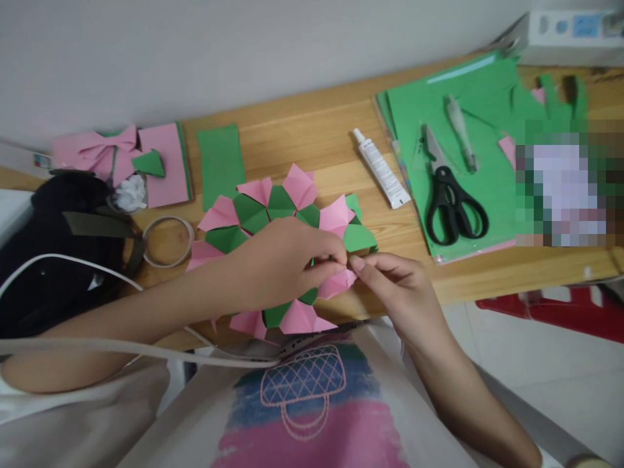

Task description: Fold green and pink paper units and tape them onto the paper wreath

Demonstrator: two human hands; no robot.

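A ring-shaped paper ornament of folded green and pink pieces (pixel 280 203) lies on the table in front of me. My left hand (pixel 285 250) reaches across it, thumb and forefinger pinched at the edge of a pink folded paper piece (pixel 336 284) on its right side. From the right, my right hand (pixel 402 283) pinches the same piece with thumb and forefinger. Both sets of fingertips nearly meet there, and they hide the exact join. Beside them a loose-looking green folded flap (pixel 361 237) sticks out. My left forearm covers part of the ornament.
On the wooden table (pixel 312 136) lie a glue tube (pixel 381 170), black-handled scissors (pixel 451 195), a pen-like cutter (pixel 461 133) and green sheets (pixel 409 110). To the left are a tape roll (pixel 168 265), pink paper (pixel 168 162), a green rectangle (pixel 221 162) and a white cable (pixel 97 348).
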